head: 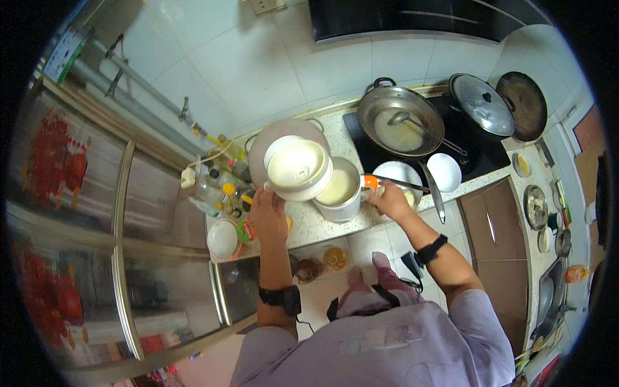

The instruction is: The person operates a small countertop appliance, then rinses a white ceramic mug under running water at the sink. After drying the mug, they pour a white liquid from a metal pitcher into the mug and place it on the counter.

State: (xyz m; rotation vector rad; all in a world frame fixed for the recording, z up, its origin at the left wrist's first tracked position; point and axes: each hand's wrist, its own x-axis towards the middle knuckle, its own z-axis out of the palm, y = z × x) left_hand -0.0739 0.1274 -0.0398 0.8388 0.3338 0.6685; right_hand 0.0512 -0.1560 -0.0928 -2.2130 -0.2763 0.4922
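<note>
My left hand [269,208] grips the near-left side of a white round vessel [296,167] with a pale inside, tilted above the counter. Its lower right side overlaps the rim of a white jug [338,210] in this view; whether they touch, I cannot tell. Pale, creamy liquid [337,187] fills part of the jug. On the jug's right side, my right hand [390,199] is closed around the handle, just below an orange part [370,182]. Behind the white vessel lies a wide grey-brown round surface [266,133], partly hidden.
A wok [433,113] with cloudy liquid and a ladle [399,118] sits on the black cooktop [352,126], beside a lidded pot [483,104]. White bowls [444,172] stand before them, and the wok's handle [435,193] overhangs the counter edge. Several bottles [229,189] crowd the left corner.
</note>
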